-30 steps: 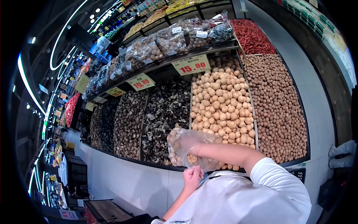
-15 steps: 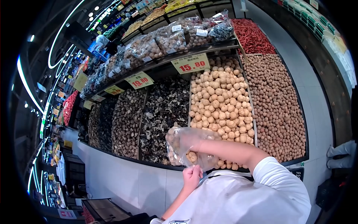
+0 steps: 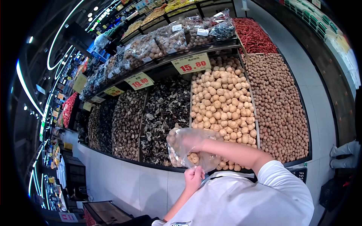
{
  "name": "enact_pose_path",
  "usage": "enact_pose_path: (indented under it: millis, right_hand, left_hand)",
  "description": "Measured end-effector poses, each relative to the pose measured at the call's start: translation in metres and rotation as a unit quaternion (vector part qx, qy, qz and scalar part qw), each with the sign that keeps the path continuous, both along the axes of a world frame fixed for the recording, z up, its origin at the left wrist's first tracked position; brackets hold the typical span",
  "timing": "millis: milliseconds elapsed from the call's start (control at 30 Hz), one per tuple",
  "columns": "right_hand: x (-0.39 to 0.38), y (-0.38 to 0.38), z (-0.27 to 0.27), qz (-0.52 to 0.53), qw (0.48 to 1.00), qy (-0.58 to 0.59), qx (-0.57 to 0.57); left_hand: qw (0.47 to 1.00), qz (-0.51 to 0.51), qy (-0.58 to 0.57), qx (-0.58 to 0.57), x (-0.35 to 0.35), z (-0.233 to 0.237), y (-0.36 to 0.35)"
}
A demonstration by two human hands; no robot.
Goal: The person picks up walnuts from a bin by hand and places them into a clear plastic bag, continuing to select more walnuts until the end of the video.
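My left hand (image 3: 194, 178) is closed in a pinch on the lower edge of a clear plastic bag (image 3: 211, 159). Some walnuts (image 3: 193, 158) show through the film. My right hand (image 3: 190, 143) is inside the bag, reaching in from the right; the cloudy plastic blurs its fingers, so what they hold cannot be made out. Directly beyond the bag lies a bin heaped with pale walnuts (image 3: 222, 101). Left of it, partly behind the bag, is a bin of dried black fungus (image 3: 166, 113).
Small brown round goods (image 3: 277, 109) fill the bin to the right, with dried red chilies (image 3: 254, 35) behind. A shelf of bagged goods (image 3: 171, 41) overhangs the bins, carrying a price sign (image 3: 191, 64). A person's legs (image 3: 345, 154) stand at far right.
The view has shifted very slightly. Both hands and the bag stay in nearly the same place, my right hand still inside the bag.
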State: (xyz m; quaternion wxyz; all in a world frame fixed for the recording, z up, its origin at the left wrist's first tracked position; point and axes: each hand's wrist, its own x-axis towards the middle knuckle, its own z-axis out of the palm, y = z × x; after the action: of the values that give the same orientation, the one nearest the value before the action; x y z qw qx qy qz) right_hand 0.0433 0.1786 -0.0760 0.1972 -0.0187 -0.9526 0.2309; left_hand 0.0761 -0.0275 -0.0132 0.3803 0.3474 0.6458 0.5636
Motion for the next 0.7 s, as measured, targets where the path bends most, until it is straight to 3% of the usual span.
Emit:
enact_pose_path:
  millis: [67,100,167,200,267,300,367,400,467,500,567,600,667,700]
  right_hand:
    - [0.009,-0.001,0.007,-0.004,0.994,-0.084,-0.077]
    - [0.012,0.000,0.003,-0.004,0.993,-0.084,-0.076]
    - [0.018,0.004,-0.006,0.039,0.978,-0.069,-0.194]
    - [0.024,0.003,-0.002,0.039,0.978,-0.069,-0.195]
    - [0.041,0.001,0.015,-0.005,0.935,-0.089,-0.342]
    - [0.053,-0.002,0.016,-0.008,0.935,-0.088,-0.343]
    - [0.082,-0.009,0.015,-0.051,0.888,0.038,-0.455]
    - [0.094,-0.008,0.022,-0.053,0.888,0.038,-0.455]
    - [0.120,-0.005,0.038,-0.080,0.817,-0.129,-0.556]
    - [0.133,-0.006,0.040,-0.082,0.817,-0.129,-0.556]
    - [0.159,-0.009,0.040,-0.063,0.730,-0.076,-0.676]
    - [0.171,-0.007,0.045,-0.064,0.730,-0.075,-0.677]
    - [0.195,-0.002,0.059,-0.097,0.639,-0.010,-0.763]
    - [0.205,0.005,0.067,-0.099,0.638,-0.010,-0.764]
  left_hand:
    - [1.000,0.000,0.001,-0.002,-0.001,0.000,0.000]
    - [1.000,0.000,0.000,-0.002,-0.001,0.000,0.000]
    - [1.000,-0.003,-0.002,0.002,-0.001,0.001,0.000]
    - [1.000,-0.004,-0.002,0.002,-0.001,0.002,0.001]
    - [1.000,-0.002,-0.013,-0.001,-0.001,0.004,0.002]
    - [1.000,-0.005,-0.013,-0.002,-0.001,0.003,0.002]
    - [1.000,-0.004,-0.010,-0.006,-0.003,0.000,0.003]
    - [1.000,-0.006,-0.011,-0.005,-0.003,0.000,0.004]
    - [1.000,-0.012,-0.019,-0.008,-0.005,-0.001,0.004]
    - [1.000,-0.013,-0.020,-0.008,-0.005,-0.001,0.006]
    - [1.000,-0.014,-0.016,-0.014,-0.006,0.001,0.007]
    - [1.000,-0.015,-0.017,-0.015,-0.007,0.001,0.008]
    - [0.999,-0.022,-0.019,-0.014,-0.008,0.001,0.008]
    - [0.999,-0.024,-0.021,-0.016,-0.008,0.001,0.008]
